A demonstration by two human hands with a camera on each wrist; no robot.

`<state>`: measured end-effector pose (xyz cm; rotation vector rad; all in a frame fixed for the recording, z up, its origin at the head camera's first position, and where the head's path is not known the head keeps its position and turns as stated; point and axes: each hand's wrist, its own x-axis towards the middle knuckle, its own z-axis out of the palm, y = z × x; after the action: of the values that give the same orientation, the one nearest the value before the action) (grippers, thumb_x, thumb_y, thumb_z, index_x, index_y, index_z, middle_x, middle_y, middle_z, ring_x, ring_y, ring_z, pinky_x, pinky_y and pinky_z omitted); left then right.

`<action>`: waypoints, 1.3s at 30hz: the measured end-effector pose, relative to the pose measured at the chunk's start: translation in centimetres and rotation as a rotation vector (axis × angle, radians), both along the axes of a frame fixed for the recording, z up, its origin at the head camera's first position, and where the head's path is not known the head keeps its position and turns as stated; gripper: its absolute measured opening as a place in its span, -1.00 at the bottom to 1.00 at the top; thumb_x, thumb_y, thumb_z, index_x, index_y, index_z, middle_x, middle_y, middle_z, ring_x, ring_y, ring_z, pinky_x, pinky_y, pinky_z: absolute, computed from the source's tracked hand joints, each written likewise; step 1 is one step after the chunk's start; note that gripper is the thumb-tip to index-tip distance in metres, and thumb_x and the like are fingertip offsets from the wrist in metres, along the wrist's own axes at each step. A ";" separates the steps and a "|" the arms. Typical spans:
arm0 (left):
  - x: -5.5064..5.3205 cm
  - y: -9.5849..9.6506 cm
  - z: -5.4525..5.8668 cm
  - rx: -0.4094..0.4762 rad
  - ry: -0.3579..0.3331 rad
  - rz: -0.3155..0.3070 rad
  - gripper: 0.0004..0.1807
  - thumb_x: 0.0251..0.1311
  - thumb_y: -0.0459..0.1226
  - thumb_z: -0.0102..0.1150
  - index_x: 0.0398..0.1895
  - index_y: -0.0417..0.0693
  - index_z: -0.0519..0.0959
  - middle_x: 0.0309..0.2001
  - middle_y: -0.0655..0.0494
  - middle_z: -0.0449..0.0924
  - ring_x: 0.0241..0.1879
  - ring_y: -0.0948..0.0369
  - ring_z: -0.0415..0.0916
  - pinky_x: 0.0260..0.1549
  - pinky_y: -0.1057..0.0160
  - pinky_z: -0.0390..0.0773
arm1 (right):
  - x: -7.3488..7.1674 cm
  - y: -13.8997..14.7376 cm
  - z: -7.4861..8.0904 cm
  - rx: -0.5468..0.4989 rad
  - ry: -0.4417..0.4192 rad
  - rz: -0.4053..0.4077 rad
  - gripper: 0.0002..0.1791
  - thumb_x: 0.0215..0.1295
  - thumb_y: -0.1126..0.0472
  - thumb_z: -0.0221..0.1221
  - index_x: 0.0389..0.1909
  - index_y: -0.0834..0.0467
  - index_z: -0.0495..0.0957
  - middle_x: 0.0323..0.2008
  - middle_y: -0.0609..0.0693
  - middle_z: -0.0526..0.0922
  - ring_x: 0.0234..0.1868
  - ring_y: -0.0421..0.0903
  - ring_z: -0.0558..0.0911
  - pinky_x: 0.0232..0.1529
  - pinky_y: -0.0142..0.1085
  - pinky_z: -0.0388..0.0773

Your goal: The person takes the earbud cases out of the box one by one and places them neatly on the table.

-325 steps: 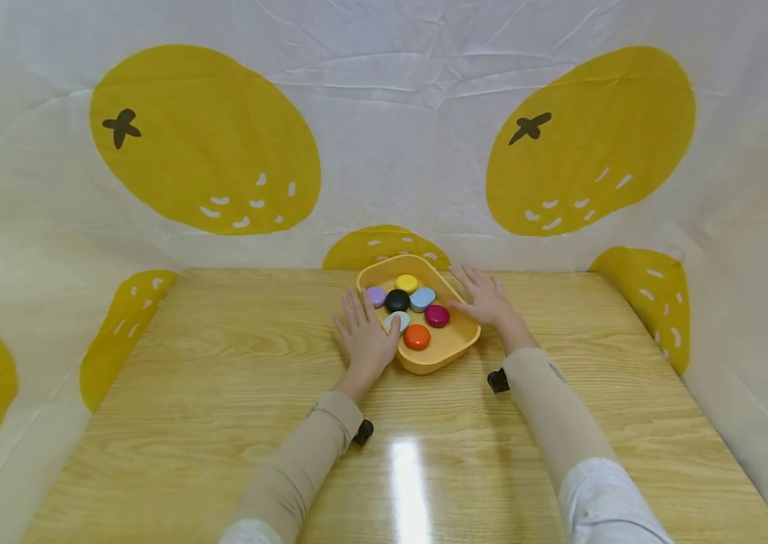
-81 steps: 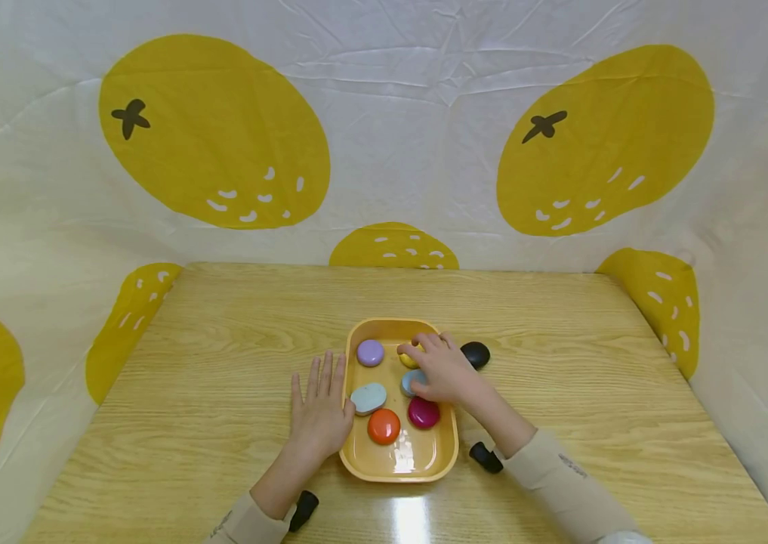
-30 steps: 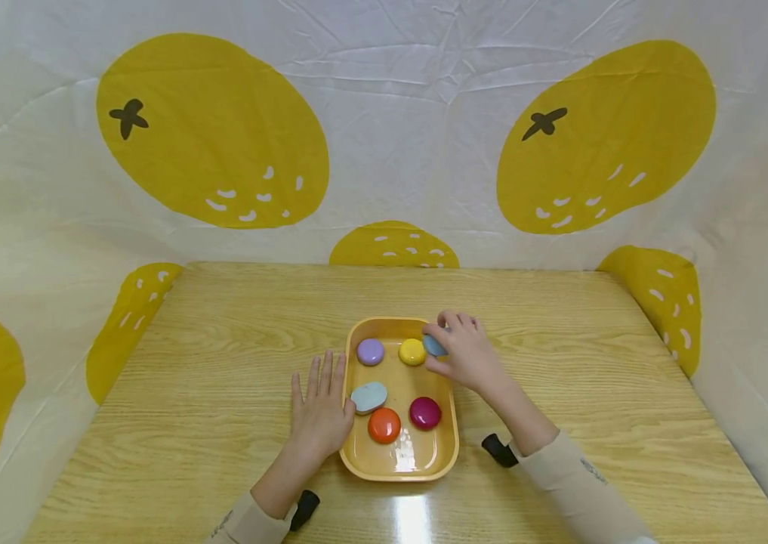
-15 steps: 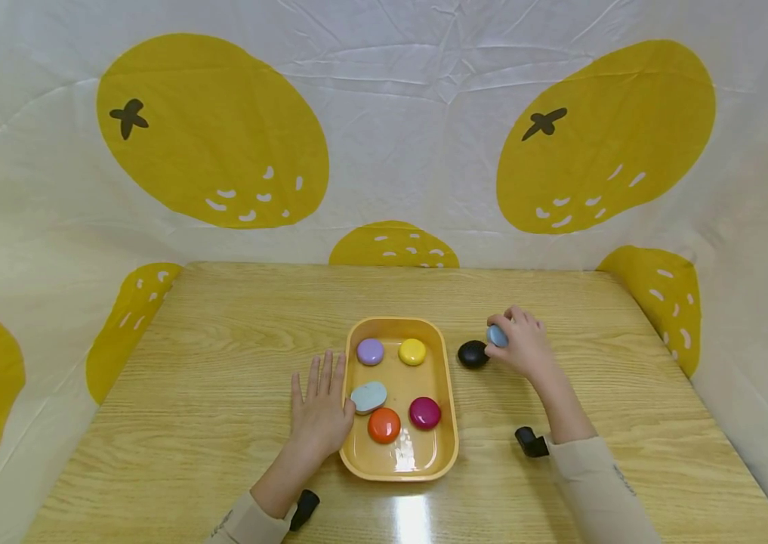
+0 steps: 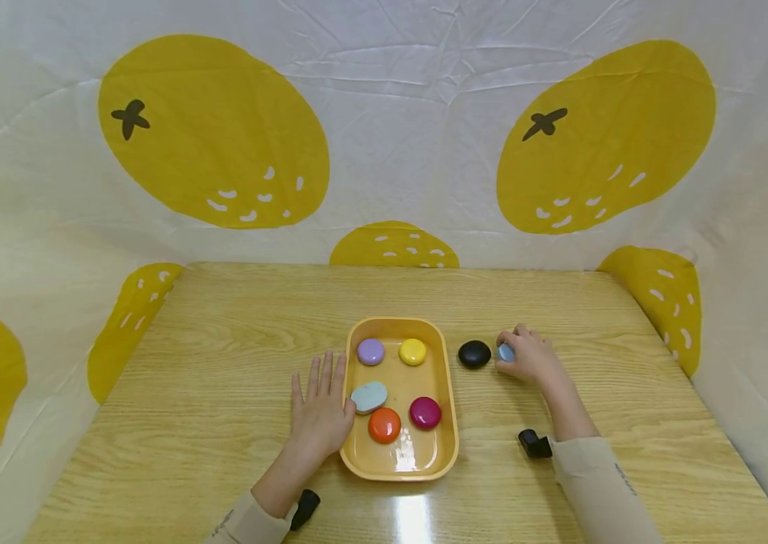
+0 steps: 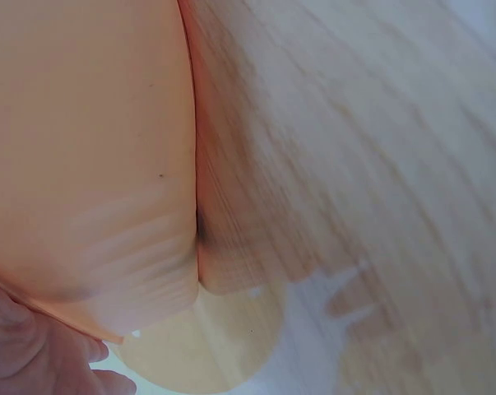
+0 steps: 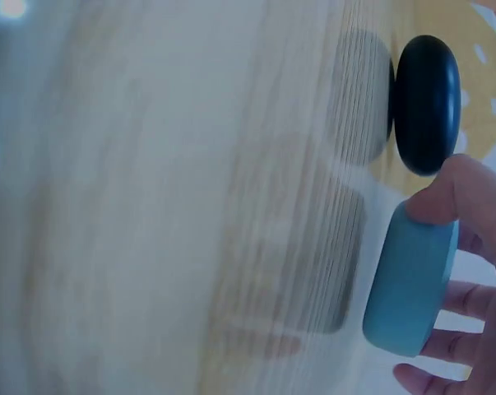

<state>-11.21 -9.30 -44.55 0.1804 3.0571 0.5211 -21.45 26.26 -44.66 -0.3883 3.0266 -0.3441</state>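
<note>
head view: right hand pinches the blue stone by its sides — underside free — while left hand, fingers straight, likely steadies the tray.

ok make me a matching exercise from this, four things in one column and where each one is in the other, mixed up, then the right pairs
Things
1. black piece
2. yellow piece
3. light blue piece
4. left hand

Places
A. held between the thumb and fingers of the right hand
B. at the left edge of the tray
C. on the table, between the tray and the right hand
D. inside the tray, toward its far right corner

Right pairs
1-C
2-D
3-A
4-B
</note>
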 end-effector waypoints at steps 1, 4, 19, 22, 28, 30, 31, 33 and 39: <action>0.0 0.0 0.0 0.001 0.000 0.000 -0.29 0.24 -0.13 -0.15 0.42 -0.12 -0.06 0.43 -0.14 -0.19 0.40 -0.09 -0.31 0.25 -0.24 -0.32 | 0.0 0.0 -0.1 -0.001 -0.007 0.000 -0.64 0.00 0.07 0.23 -0.14 0.11 0.54 -0.14 0.23 0.44 -0.20 0.20 0.42 -0.28 0.09 0.32; 0.0 0.0 0.0 0.004 0.004 -0.001 -0.29 0.24 -0.13 -0.14 0.42 -0.13 -0.05 0.43 -0.14 -0.18 0.40 -0.09 -0.30 0.25 -0.24 -0.32 | -0.1 -0.1 -0.2 -0.009 -0.030 -0.003 -0.65 0.00 0.09 0.22 -0.16 0.11 0.54 -0.15 0.23 0.44 -0.20 0.20 0.42 -0.23 0.17 0.32; 0.0 0.0 -0.1 -0.009 0.014 -0.004 -0.28 0.23 -0.12 -0.14 0.42 -0.13 -0.05 0.43 -0.15 -0.17 0.39 -0.11 -0.27 0.25 -0.24 -0.30 | 0.1 -0.3 0.3 -0.003 -0.059 -0.024 -0.56 0.06 0.08 0.21 -0.01 0.12 0.47 -0.05 0.29 0.38 -0.05 0.33 0.39 -0.09 0.34 0.23; 0.0 0.0 -0.1 -0.009 0.011 -0.005 -0.28 0.23 -0.12 -0.14 0.42 -0.13 -0.05 0.43 -0.14 -0.17 0.39 -0.10 -0.27 0.25 -0.24 -0.31 | 0.3 -0.8 1.0 -0.014 -0.016 -0.020 -0.49 0.10 0.06 0.19 0.08 0.13 0.40 0.03 0.30 0.34 0.01 0.34 0.36 -0.03 0.31 0.21; 0.0 0.0 -0.1 -0.007 0.015 -0.005 -0.28 0.23 -0.13 -0.13 0.42 -0.13 -0.05 0.43 -0.14 -0.17 0.39 -0.10 -0.27 0.25 -0.24 -0.30 | 1.0 -3.7 3.2 -0.103 0.193 0.073 -0.52 0.10 0.12 0.17 0.08 0.12 0.39 -0.01 0.22 0.39 0.02 0.24 0.39 0.01 0.21 0.25; 0.0 0.0 -0.1 -0.007 0.014 -0.005 -0.28 0.23 -0.13 -0.13 0.42 -0.13 -0.05 0.43 -0.14 -0.18 0.39 -0.10 -0.27 0.25 -0.23 -0.30 | 1.4 -4.9 3.7 -0.109 0.276 0.138 -0.53 0.07 0.14 0.17 0.06 0.11 0.40 -0.03 0.19 0.41 0.00 0.21 0.41 -0.01 0.19 0.28; 0.0 0.0 -0.1 -0.007 0.014 -0.005 -0.28 0.23 -0.13 -0.14 0.42 -0.13 -0.05 0.43 -0.14 -0.18 0.39 -0.10 -0.27 0.25 -0.23 -0.31 | 1.6 -5.5 3.9 -0.105 0.312 0.174 -0.53 0.07 0.13 0.16 0.05 0.11 0.40 -0.04 0.18 0.42 0.00 0.20 0.42 0.00 0.17 0.29; 0.0 0.0 -0.1 -0.007 0.012 -0.004 -0.28 0.23 -0.13 -0.14 0.42 -0.13 -0.06 0.43 -0.14 -0.18 0.40 -0.10 -0.28 0.25 -0.23 -0.32 | 2.1 -6.7 4.0 -0.092 0.372 0.250 -0.52 0.03 0.14 0.17 0.04 0.11 0.40 -0.04 0.16 0.43 0.00 0.18 0.43 0.01 0.14 0.32; 0.0 0.0 -0.1 -0.012 0.002 -0.002 -0.28 0.24 -0.12 -0.14 0.43 -0.12 -0.06 0.43 -0.13 -0.19 0.40 -0.09 -0.28 0.25 -0.23 -0.31 | 4.0 -10.1 3.3 0.002 0.368 0.441 -0.44 0.01 0.05 0.18 0.09 0.12 0.38 0.02 0.12 0.42 0.06 0.09 0.41 0.11 0.07 0.30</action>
<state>-11.22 -9.28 -44.62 0.1838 3.0610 0.5034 -17.45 16.21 -41.33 -1.2119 3.1472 -0.2578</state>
